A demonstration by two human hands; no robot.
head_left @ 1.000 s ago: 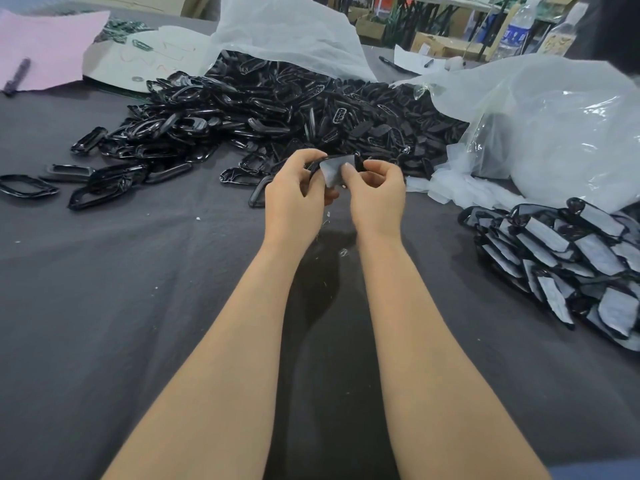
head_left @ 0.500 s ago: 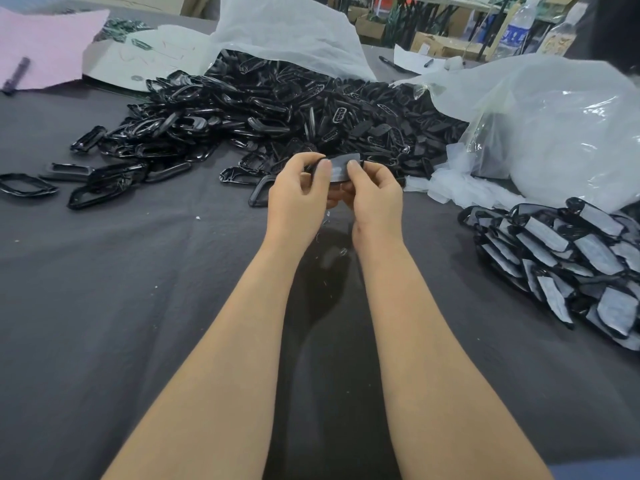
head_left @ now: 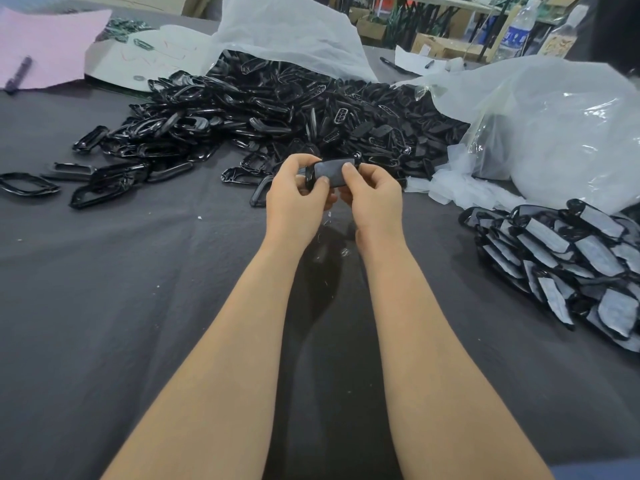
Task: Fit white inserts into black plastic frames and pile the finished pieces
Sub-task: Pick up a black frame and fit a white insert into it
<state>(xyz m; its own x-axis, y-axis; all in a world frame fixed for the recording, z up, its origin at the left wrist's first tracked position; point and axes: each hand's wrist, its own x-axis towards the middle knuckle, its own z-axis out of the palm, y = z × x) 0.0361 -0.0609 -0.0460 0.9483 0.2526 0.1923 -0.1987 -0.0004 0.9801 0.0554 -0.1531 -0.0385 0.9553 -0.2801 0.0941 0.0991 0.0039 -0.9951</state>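
Above the middle of the dark cloth, my left hand (head_left: 294, 199) and my right hand (head_left: 374, 197) together hold one black plastic frame with a pale grey-white insert (head_left: 330, 172) lying in it. Thumbs and fingertips of both hands pinch its edges. A big heap of empty black frames (head_left: 277, 112) lies just beyond my hands. The pile of finished pieces (head_left: 568, 265), black frames with white inserts, sits at the right.
A clear plastic bag (head_left: 554, 133) bulges at the right rear, with white sheeting (head_left: 287, 32) behind the heap. Loose frames (head_left: 31, 183) lie scattered at the left. Pink paper (head_left: 52, 43) and a pen (head_left: 17, 74) rest at the far left corner.
The piece has turned between my fingers from tilted with the insert loose to lying flat in the frame. Both hands stayed in place.
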